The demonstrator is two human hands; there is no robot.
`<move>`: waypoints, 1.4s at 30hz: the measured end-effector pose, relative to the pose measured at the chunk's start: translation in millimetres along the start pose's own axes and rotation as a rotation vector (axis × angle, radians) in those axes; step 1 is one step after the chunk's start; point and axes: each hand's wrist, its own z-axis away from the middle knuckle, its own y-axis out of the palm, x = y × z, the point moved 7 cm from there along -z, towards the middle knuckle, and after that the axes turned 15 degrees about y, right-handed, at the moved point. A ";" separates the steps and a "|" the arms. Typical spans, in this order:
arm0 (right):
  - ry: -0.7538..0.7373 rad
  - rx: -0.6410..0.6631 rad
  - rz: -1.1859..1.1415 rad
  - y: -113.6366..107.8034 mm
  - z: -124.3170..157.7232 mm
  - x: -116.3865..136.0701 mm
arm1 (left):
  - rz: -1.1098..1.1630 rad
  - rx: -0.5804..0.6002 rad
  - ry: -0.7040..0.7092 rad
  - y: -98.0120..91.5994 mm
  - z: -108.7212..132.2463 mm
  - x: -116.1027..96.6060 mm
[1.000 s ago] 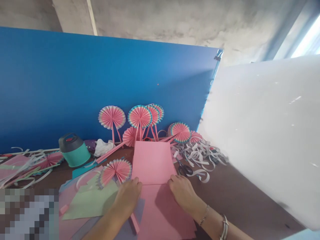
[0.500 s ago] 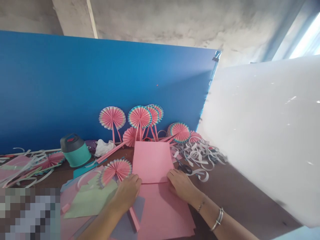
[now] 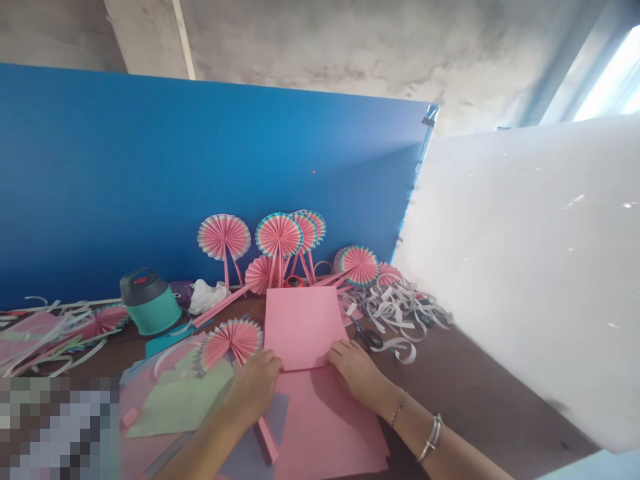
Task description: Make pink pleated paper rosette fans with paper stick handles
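A sheet of pink paper (image 3: 303, 327) is folded up at its near edge, over more pink paper (image 3: 325, 427) lying flat beneath. My left hand (image 3: 257, 381) is closed at its near left corner, thumb side inward. On the near right edge my right hand (image 3: 356, 371) presses with bent fingers; its thumb is hidden. Close beside my left hand lies a half-opened pleated fan (image 3: 234, 340) with pastel edges, its pink handle (image 3: 267, 439) running under my left wrist. Black scissors (image 3: 367, 335) rest just beyond my right hand.
Several round pink fans (image 3: 279, 235) lean on the blue panel (image 3: 200, 147). White paper strips (image 3: 395, 300) are heaped at the back right. A teal-and-black container (image 3: 150, 303) stands left, behind green paper (image 3: 185, 400). A white board (image 3: 525, 267) borders the right.
My right hand has slid a little left along the near edge of the pink paper. My left hand stays almost where it was, at the corner.
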 end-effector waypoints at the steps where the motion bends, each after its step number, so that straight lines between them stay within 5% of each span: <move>1: 0.017 0.001 -0.050 -0.6 -0.1 -2.4 | 0.045 -0.002 -0.017 -0.8 0.0 1.9; 12: 0.112 -0.043 -0.390 -0.8 -5.9 -16.9 | 0.151 -0.100 -0.090 1.1 0.6 14.8; 17: 0.113 -0.031 -0.275 -1.7 -4.9 -13.5 | 0.082 -0.048 -0.104 0.1 -4.0 12.1; 29: -0.065 -0.007 0.207 -4.8 -0.2 21.3 | -0.247 0.118 0.132 6.6 -8.0 -27.8; 33: -0.079 -0.053 0.277 1.6 0.9 25.6 | -0.318 0.228 0.120 17.0 -9.1 -26.7; 42: -0.038 -0.042 0.297 4.5 5.2 26.7 | -0.337 0.217 0.129 24.3 -8.5 -25.3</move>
